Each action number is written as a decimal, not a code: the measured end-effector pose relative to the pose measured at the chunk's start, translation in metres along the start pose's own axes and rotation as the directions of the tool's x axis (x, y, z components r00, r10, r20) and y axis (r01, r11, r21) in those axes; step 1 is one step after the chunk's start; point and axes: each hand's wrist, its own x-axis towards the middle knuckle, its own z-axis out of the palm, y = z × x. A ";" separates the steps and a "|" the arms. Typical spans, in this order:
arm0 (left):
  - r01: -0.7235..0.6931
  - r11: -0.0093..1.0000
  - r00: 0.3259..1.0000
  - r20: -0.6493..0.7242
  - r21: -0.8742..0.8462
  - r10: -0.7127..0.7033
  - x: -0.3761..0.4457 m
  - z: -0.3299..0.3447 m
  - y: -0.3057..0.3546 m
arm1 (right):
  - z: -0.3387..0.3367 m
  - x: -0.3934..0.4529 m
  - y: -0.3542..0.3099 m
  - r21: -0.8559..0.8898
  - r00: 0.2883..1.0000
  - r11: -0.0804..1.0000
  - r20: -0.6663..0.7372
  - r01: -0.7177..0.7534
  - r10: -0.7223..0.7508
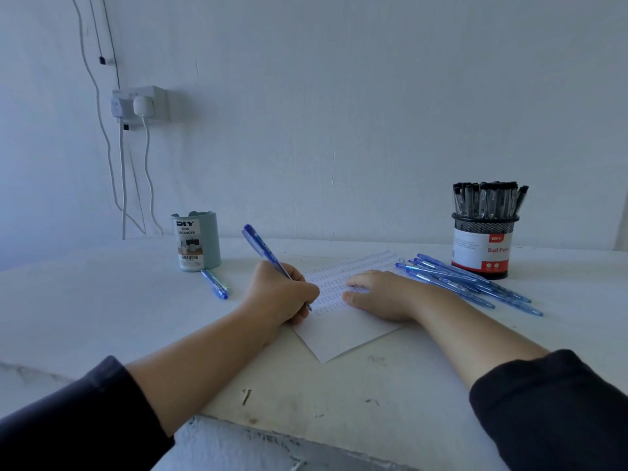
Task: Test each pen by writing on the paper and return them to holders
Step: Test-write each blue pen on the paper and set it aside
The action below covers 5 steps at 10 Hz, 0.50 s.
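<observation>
Near the middle of the frame, left hand point(283, 294) clenched around one blue pen point(268, 256), tip down on the sheet of paper point(343, 331), cap end slanting toward the upper left. Just right of it, right hand point(380, 294) lay flat on the same sheet, fingers relaxed and spread, grasping nothing. One sheet only, corner pointing toward the bottom of the frame, upper part filled with rows of small written marks. Left of centre, one pale blue-green holder point(196, 242), labelled "DIY Desk Organizer", stood upright, no pens showing above its rim. Just in front of it, one short blue pen point(214, 284) lay on the table point(102, 300), apart from the holder. At right of the frame, one black mesh holder point(482, 248) with a white and red "Ball Pens" label, packed with black pens point(489, 198), too crowded to count. Between that holder and the right hand, a loose heap of blue pens point(469, 280) lay fanned on the table, roughly six, overlapping too much for an exact count. At upper left, one wall socket point(141, 103) held two white plugs, cables hanging down the wall.
</observation>
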 end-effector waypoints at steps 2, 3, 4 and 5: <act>0.000 1.000 1.000 0.001 0.023 0.000 0.001 0.001 0.000 | 0.000 0.000 0.000 0.001 1.000 1.000 0.005 0.001 -0.001; 0.001 0.999 1.000 0.014 0.043 -0.001 0.000 0.002 0.000 | 0.000 0.001 0.000 0.003 1.000 1.000 0.005 0.000 0.000; 0.011 0.998 1.000 0.017 0.058 -0.012 0.002 0.003 0.000 | 0.000 0.001 -0.001 0.001 1.000 1.000 0.006 0.002 -0.002; 0.013 0.998 1.000 0.015 0.061 -0.014 0.003 0.003 0.000 | 0.000 0.000 0.000 0.000 1.000 1.000 0.009 0.002 -0.002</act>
